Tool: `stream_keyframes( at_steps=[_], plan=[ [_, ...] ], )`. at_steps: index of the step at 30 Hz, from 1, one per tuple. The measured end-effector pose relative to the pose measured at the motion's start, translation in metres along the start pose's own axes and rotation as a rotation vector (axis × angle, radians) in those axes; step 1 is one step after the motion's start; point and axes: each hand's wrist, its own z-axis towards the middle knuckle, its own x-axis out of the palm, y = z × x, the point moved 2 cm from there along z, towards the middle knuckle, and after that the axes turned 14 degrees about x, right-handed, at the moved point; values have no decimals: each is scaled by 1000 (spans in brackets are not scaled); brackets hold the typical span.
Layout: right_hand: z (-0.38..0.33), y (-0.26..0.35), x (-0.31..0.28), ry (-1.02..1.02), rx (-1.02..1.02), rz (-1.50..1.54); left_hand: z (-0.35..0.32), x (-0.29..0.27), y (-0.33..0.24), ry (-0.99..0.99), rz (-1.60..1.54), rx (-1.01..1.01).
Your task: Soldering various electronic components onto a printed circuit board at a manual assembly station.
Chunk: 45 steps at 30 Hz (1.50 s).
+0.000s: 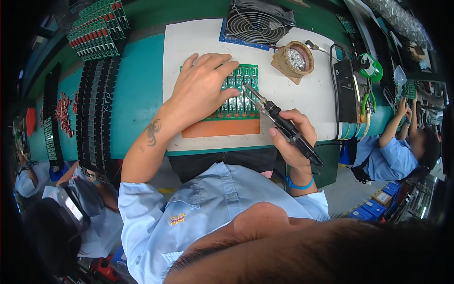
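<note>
My right hand point(297, 137) is wrapped round a slim, black, metal-tipped soldering iron point(284, 125), angled over a green rectangular circuit-board panel point(239, 105) lying partly beneath my left hand point(199, 90), thumb and fingers apart

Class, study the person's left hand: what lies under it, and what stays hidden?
Under the left hand is a green circuit-board panel, whose right part shows. Most of the panel's left part is covered, so details there cannot be seen.
</note>
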Motion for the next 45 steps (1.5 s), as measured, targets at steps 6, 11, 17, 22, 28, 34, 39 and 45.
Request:
stream_keyframes(
  at_steps=[6, 11, 17, 22, 28, 34, 39, 45],
  plan=[
    [2, 0, -1, 65, -25, -24, -5, -1, 3, 50, 9, -31],
    [6, -2, 6, 70, -29, -22, -5, 2, 4, 69, -8, -38],
    [10, -3, 10, 47, 18, -45, -6, 4, 5, 49, -13, -33],
    [11, -2, 9, 56, 32, -60, -6, 3, 5, 40, -12, -31],
    [10, -1, 10, 43, 59, -54, -5, 1, 4, 76, 1, -43],
    [6, 1, 7, 25, 8, -20, -5, 1, 4, 75, 0, -36],
    [4, 4, 6, 21, -38, -1, -5, 0, 5, 70, 7, -38],
    [5, 4, 12, 39, -19, 44, -7, -8, 9, 60, -32, -27]
  ],
)
